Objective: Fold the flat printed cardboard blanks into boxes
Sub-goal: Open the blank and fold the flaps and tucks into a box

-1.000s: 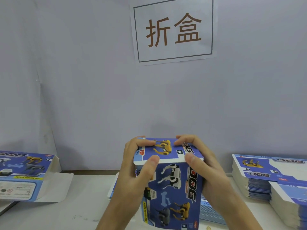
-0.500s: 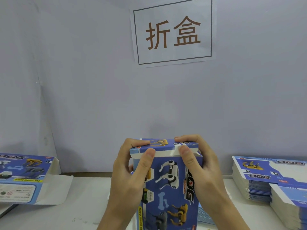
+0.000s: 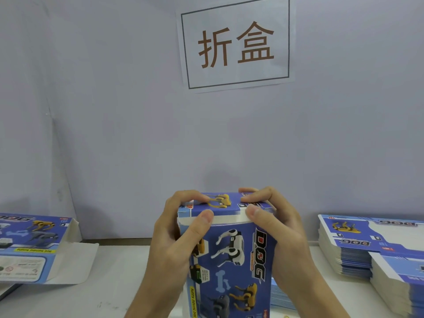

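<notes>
Blue dog-print box (image 3: 231,258) stands upright between both hands, top flap folded over; flat blanks (image 3: 367,244) stacked off right.

even, soft indoor light, faint shadow on the pale lilac wall (image 3: 114,134) above the hands, slightly soft focus, wide-angle bending at edges

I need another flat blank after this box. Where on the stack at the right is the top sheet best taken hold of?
Probably at the top blank's near-left corner, reached from the left with the right hand. That edge of the stack of blanks faces the open table, and nothing lies on the sheet. Slide fingertips under the corner and lift it. The stack's right part runs out of view.
</notes>
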The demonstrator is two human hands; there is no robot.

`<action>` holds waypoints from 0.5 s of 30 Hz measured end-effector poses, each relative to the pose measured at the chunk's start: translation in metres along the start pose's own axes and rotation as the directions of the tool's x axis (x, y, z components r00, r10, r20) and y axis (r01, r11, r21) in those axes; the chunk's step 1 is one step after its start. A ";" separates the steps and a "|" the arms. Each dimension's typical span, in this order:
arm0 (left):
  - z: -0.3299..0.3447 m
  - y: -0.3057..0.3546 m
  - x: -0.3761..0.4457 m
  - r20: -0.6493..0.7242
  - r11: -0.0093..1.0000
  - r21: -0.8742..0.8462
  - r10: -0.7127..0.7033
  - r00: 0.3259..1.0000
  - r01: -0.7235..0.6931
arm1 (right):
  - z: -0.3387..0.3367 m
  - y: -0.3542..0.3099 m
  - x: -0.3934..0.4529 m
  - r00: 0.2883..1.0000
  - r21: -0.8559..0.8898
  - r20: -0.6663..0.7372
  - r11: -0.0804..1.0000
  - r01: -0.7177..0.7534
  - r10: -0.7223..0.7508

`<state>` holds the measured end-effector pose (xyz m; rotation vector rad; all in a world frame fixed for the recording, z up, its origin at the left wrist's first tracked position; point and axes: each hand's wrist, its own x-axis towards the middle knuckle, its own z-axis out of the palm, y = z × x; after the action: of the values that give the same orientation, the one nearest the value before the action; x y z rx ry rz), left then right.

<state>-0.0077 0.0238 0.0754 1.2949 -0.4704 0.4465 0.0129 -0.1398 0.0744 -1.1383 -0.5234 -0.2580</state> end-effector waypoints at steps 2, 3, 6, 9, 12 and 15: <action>-0.002 0.003 0.001 0.009 1.000 -0.014 -0.015 1.000 0.016 | -0.002 0.000 -0.001 0.999 0.036 0.005 0.999 -0.032 0.032; -0.002 0.004 0.001 0.009 0.999 -0.022 -0.034 0.999 0.034 | -0.003 0.000 -0.001 0.999 0.054 0.008 0.997 -0.046 0.046; -0.004 0.008 0.001 0.004 0.996 0.004 -0.094 0.996 0.094 | -0.005 -0.001 -0.003 0.997 0.090 0.021 0.993 -0.071 0.069; -0.003 0.013 0.002 0.008 0.994 0.047 -0.096 0.995 0.095 | -0.007 -0.003 -0.004 0.996 0.103 0.034 0.991 -0.083 0.080; 0.002 0.014 0.002 0.005 0.993 0.104 -0.050 0.999 0.050 | -0.010 -0.004 -0.003 0.997 0.115 0.025 0.990 -0.082 0.080; 0.002 0.010 0.002 0.032 0.994 0.102 -0.037 0.999 0.034 | -0.013 -0.004 -0.003 0.996 0.105 0.011 0.991 -0.087 0.086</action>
<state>-0.0121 0.0244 0.0845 1.4084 -0.4571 0.4238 0.0117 -0.1532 0.0720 -1.0566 -0.4867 -0.1501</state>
